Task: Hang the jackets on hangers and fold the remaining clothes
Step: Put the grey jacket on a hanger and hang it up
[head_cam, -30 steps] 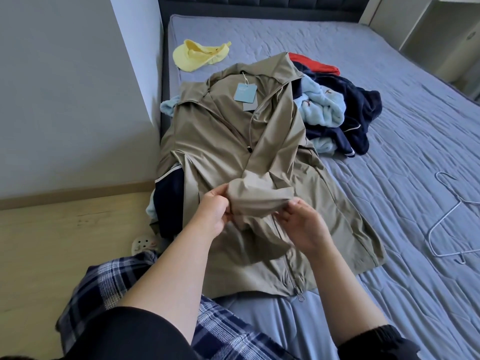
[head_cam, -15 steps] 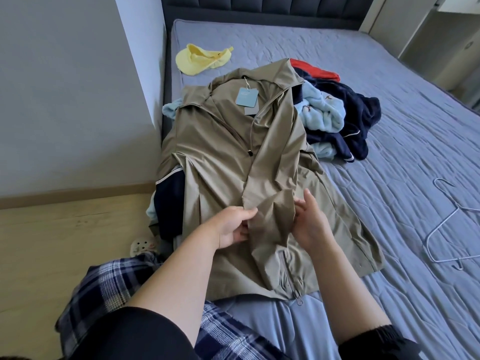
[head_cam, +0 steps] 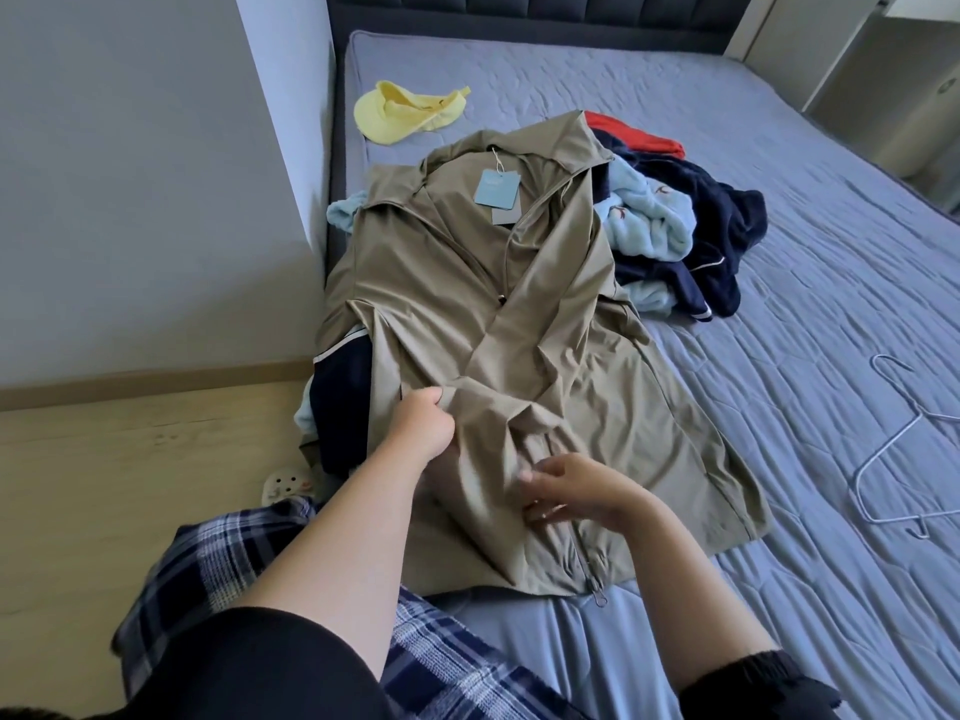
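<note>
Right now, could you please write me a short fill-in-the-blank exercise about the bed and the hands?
1. The left hand grips the fabric of the ____ jacket.
2. The wire hanger lies on the bed, to the ____ of the jacket.
3. The tag at the jacket's collar is ____ in colour.
4. The cap near the headboard is ____.

Missing words: khaki; right; blue; yellow

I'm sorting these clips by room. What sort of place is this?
Most likely a bedroom at home: a bed with a padded headboard, a pile of clothes and a wire hanger lying on it.
</note>
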Tool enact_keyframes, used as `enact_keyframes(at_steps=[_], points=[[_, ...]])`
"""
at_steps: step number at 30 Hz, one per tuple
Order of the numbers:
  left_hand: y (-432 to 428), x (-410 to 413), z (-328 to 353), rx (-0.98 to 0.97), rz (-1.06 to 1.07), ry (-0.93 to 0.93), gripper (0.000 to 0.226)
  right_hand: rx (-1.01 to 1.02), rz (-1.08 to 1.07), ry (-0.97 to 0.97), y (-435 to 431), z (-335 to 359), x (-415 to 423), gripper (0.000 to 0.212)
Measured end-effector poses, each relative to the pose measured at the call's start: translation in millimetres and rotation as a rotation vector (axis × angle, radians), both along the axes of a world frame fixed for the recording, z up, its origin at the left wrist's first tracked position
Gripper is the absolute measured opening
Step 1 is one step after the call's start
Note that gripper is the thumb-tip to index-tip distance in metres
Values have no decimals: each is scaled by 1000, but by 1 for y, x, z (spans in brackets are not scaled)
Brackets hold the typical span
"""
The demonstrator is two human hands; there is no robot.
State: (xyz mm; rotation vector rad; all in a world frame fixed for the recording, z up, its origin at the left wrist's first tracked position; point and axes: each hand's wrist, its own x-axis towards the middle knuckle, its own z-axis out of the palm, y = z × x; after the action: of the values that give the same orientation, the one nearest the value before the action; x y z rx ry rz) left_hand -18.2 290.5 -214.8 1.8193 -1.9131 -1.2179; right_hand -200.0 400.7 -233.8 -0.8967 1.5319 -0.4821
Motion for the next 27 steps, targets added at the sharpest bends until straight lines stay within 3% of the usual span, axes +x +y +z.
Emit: enact_keyframes(at_steps=[3, 5, 7, 9, 11, 14, 20, 24, 27], points=[[0, -2, -9, 156, 77, 32, 16, 71, -453, -261, -10, -6, 1, 55], [1, -4, -6, 327, 171, 168, 44, 116, -585, -380, -20, -5, -2, 60], [2, -2, -5, 505, 87, 229, 66, 147, -662, -441, -31, -4, -2, 56], [2, -3, -4, 644, -18, 329, 52, 143, -750, -531, -44, 1, 3, 39], [3, -5, 5, 744, -54, 560, 28, 41, -885, -653, -54, 11, 1, 26], [0, -2, 11, 816, -76, 877, 31, -167, -1024, -826, -63, 26, -16, 23], [11, 0, 12, 861, -162, 705, 15, -240, -1026, -858, -66, 37, -24, 33], [9, 2, 16, 983, -77, 838, 22, -232, -1111, -937, -70, 37, -28, 33], [8, 5, 13, 961, -159, 583, 22, -96, -1133, -793, -67, 27, -28, 28]])
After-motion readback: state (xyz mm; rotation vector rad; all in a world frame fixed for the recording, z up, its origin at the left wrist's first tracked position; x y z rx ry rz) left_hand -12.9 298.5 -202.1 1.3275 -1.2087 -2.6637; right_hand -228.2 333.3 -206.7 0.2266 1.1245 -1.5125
